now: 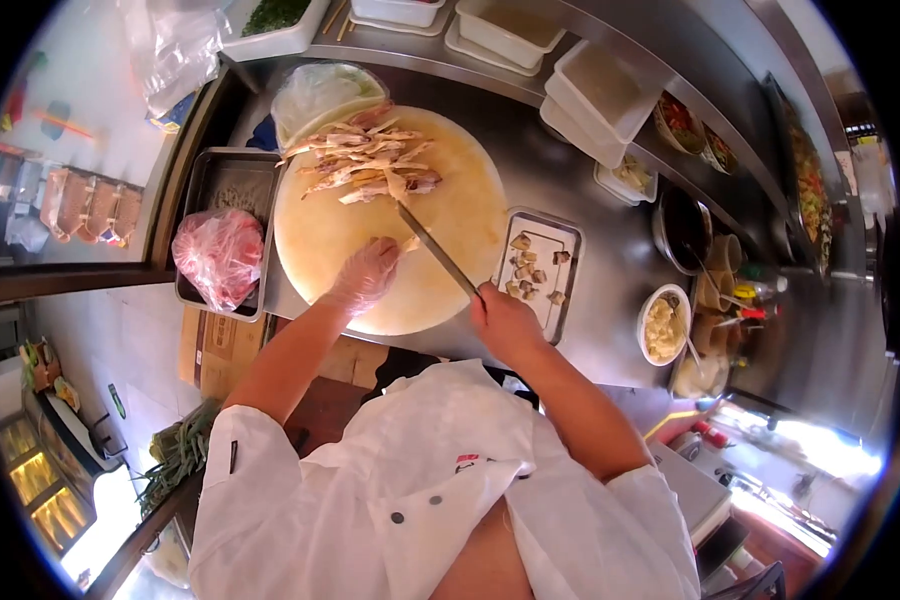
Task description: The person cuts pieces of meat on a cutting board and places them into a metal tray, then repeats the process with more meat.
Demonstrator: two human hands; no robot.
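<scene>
My right hand (505, 322) is wrapped round the handle of a knife (438, 252), whose blade slants up and left over the round cutting board (460, 165). The blade's tip reaches the near edge of a pile of long, pale meat pieces (370, 160). In a clear plastic glove, my left hand (367, 272) rests low on the board, left of the blade. Its fingers are bent together at a small pale piece of meat (410, 243). Right of the board, a metal tray (568, 240) holds several small cut pieces (525, 268).
Left of the board, a dark tray (202, 185) bears a plastic bag of pink meat (220, 258). A clear plastic bag (325, 95) touches the board's far side. White containers (602, 95) stand at the back right. A bowl of pale chunks (664, 325) sits near the counter's right front.
</scene>
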